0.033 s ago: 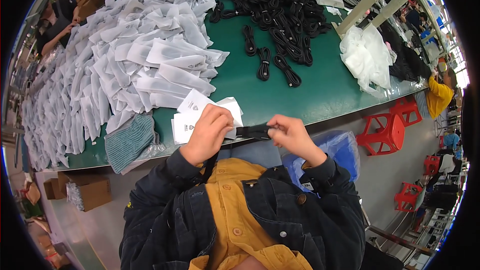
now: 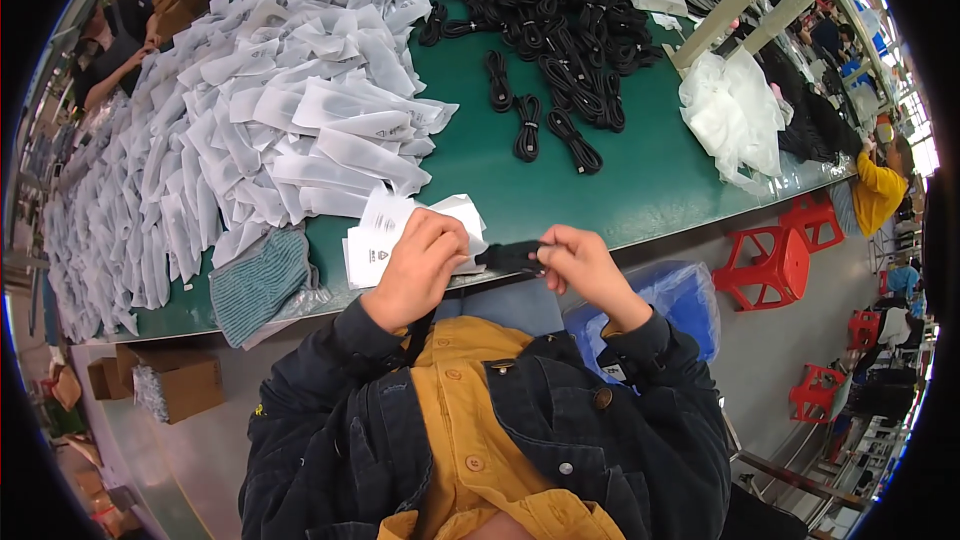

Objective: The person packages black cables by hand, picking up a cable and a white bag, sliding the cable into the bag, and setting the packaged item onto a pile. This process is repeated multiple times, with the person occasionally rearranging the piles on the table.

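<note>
My left hand (image 2: 425, 258) is closed at the table's near edge, its fingers pinching a white printed bag (image 2: 385, 208) that lies over a small stack of similar bags (image 2: 365, 258). To its right, my right hand (image 2: 583, 265) pinches the right end of a coiled black cable bundle (image 2: 512, 257). The bundle's left end lies at the bag's edge, beside my left fingers; whether it is inside the bag cannot be seen. Several loose cable bundles (image 2: 527, 128) lie farther back on the green table (image 2: 640, 170).
Filled pale bags (image 2: 300, 90) heap up on the left. Black cables (image 2: 560, 10) pile at the back. A ribbed grey-green cloth (image 2: 262, 280) lies near the front edge. Crumpled white plastic (image 2: 735, 115) sits right. Beside me are a blue plastic-lined bin (image 2: 685, 305) and red stools (image 2: 765, 265).
My right fingers have closed in further on the cable bundle, which has tilted slightly. The upper white bag by my left hand has shifted a little.
</note>
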`<state>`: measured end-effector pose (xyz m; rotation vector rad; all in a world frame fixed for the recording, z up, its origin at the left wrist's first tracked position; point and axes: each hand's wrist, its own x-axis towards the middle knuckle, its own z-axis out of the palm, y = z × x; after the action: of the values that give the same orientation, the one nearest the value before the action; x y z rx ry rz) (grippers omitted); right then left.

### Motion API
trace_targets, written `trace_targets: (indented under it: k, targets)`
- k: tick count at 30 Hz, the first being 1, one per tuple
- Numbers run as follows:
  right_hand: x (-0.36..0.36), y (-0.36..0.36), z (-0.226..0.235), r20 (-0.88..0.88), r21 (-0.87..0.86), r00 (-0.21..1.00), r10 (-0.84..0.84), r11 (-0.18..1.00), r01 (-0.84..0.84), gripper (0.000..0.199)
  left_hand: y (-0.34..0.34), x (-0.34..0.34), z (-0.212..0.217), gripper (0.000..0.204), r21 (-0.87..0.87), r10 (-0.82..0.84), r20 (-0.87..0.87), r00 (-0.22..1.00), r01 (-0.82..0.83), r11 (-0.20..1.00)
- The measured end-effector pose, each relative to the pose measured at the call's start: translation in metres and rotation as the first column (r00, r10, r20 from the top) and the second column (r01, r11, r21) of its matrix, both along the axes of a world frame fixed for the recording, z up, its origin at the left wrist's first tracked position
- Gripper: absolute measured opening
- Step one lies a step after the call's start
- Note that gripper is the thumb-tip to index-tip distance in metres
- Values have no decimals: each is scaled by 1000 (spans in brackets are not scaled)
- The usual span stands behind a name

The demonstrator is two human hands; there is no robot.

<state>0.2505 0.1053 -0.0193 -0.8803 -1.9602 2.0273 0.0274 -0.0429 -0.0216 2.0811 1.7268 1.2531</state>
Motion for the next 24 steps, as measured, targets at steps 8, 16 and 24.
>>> trace_targets:
  k: [8,16,24]
  targets:
    - [-19,-16,4,-128,685,975,179,727,-44,26,5,-2,5,13,-2,110,64,992,-110,994]
    - [-59,-31,8,-420,668,900,114,710,222,35,9,-13,15,8,-117,64,468,882,-10,993]
    - [-52,36,11,-348,887,928,-133,272,372,30,18,-118,66,22,31,-42,943,329,38,999]
